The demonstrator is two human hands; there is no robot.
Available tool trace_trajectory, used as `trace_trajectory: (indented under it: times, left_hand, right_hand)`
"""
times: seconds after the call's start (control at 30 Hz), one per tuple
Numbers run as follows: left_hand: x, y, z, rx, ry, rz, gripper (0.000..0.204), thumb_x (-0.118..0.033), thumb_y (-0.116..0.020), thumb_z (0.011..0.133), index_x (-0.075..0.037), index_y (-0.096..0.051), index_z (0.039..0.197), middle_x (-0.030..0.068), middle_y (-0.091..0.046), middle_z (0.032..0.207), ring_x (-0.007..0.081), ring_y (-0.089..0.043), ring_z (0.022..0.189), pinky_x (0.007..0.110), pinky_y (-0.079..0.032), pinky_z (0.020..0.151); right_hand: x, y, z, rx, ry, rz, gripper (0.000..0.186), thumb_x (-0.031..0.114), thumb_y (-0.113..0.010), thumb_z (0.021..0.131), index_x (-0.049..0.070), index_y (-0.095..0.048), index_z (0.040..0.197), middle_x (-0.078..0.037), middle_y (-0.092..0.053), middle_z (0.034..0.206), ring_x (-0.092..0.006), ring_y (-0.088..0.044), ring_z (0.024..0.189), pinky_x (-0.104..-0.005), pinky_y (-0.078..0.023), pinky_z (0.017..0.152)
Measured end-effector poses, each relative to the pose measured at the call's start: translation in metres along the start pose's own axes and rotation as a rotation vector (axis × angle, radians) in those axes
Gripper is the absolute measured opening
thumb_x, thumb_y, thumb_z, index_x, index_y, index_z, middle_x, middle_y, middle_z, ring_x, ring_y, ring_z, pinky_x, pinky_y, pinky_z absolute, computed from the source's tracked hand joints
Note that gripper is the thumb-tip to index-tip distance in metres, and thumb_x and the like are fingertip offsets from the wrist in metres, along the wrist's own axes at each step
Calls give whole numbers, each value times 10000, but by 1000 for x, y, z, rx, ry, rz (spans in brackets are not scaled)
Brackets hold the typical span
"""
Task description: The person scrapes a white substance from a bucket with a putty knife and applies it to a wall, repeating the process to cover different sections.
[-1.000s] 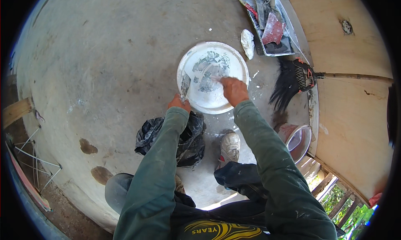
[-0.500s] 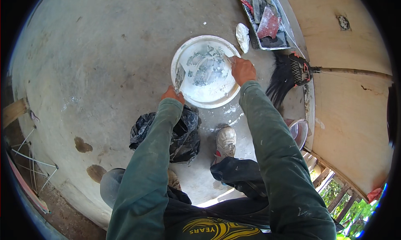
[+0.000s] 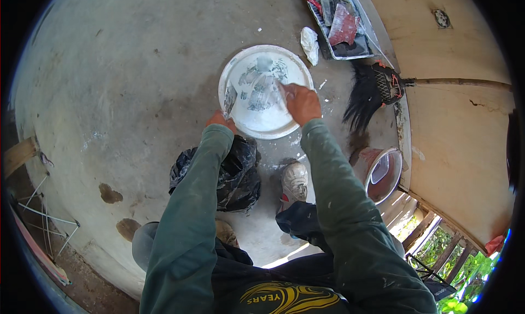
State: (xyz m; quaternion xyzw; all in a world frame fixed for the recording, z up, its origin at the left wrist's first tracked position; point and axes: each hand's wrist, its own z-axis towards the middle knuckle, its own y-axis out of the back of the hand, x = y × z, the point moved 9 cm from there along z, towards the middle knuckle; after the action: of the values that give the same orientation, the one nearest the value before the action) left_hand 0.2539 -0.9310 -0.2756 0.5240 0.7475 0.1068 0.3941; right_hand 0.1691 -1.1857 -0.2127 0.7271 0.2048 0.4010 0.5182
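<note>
Below me a round white lid-like pan (image 3: 266, 123) lies on the floor, smeared with white paste over grey patches. My left hand (image 3: 221, 121), at its lower left rim, is closed on a putty knife (image 3: 230, 97) whose flat blade rests over the pan's left side. My right hand (image 3: 303, 104) is closed over the right half of the pan. It grips a second flat scraper, and the blade reaches toward the pasty middle. Part of each handle is hidden inside the fingers.
A black plastic bag (image 3: 240, 185) sits just nearer than the pan. At the right stand a clear-sided bucket (image 3: 373, 174) and a black-bristled broom (image 3: 363, 98). Farther off are a crumpled white bag (image 3: 309, 45) and a tray (image 3: 355, 54) of tools, beside a plywood wall (image 3: 448, 128).
My right hand has moved left, bringing its scraper in from the pan's right rim toward the middle. The left hand stays at the lower left rim. The view has shifted, showing more bucket.
</note>
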Motion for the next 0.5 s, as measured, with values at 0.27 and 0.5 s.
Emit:
trace_trajectory:
  times: [0.27,0.5]
  left_hand:
    - [3,-1,2,6,49,-44,364,-191,-628,834,-23,-590,1155,262,-659,1073,430,-627,1037,466,-494,915]
    - [31,-10,19,4,63,-127,343,-200,-625,829,-27,-610,1125,249,-666,1065,408,-640,1020,446,-499,909]
  right_hand:
    - [-1,-18,20,77,-62,-351,220,138,-554,831,151,-722,972,-169,-705,861,-348,-698,834,-446,-547,727]
    - [51,-59,-70,122,24,-167,158,151,-555,840,129,-692,916,-149,-683,778,-347,-685,766,-474,-535,693]
